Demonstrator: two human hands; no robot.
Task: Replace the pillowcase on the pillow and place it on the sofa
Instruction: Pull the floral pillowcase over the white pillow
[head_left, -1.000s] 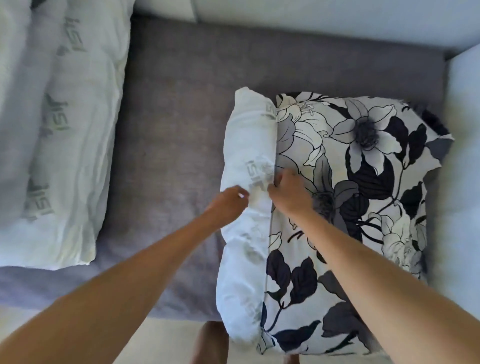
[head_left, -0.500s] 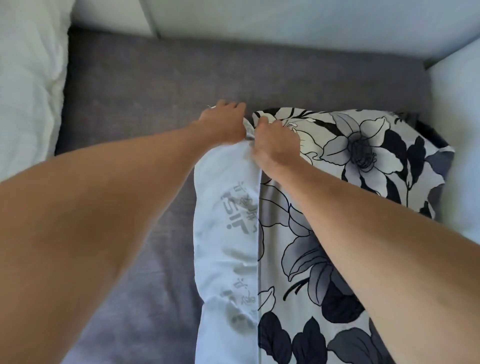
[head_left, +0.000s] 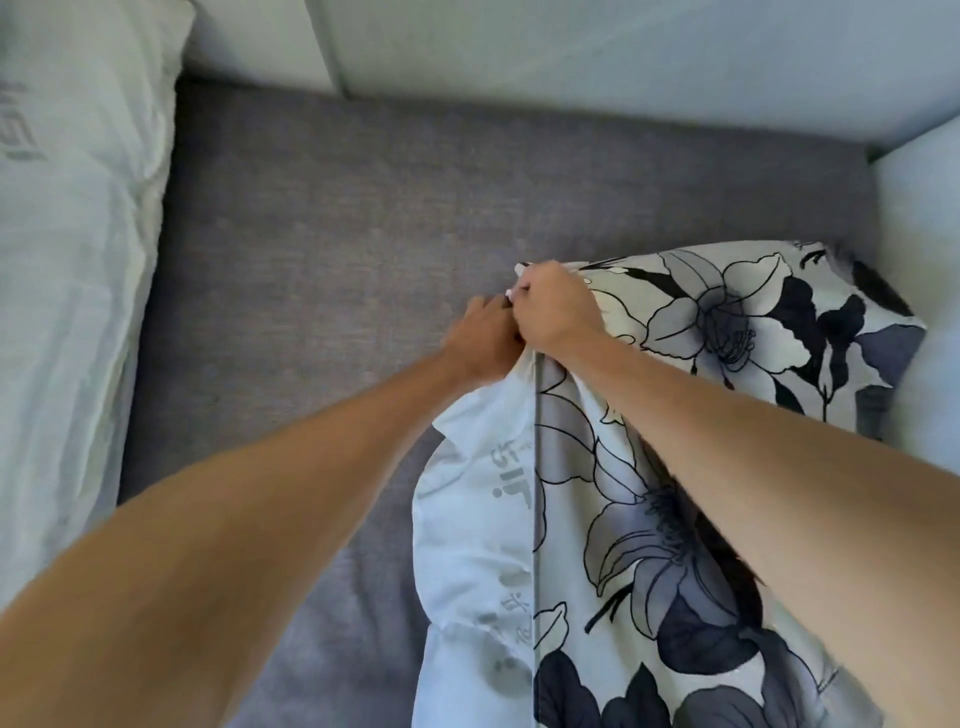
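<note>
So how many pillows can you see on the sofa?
2. One white pillow sits half inside the flowery pillowcase, gripped at its far corner by both hands. Another white pillow lies at the left edge. More may be out of view.

The pillow (head_left: 467, 561) lies on the sofa (head_left: 337, 234), its right part inside the pillowcase (head_left: 727, 338) (a second pillow (head_left: 67, 270) lies far left).

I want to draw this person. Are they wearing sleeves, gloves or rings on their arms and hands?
No sleeves show: both forearms are bare to the frame's edge. The left hand and right hand wear no gloves, and no watch, bracelet or ring shows.
</note>
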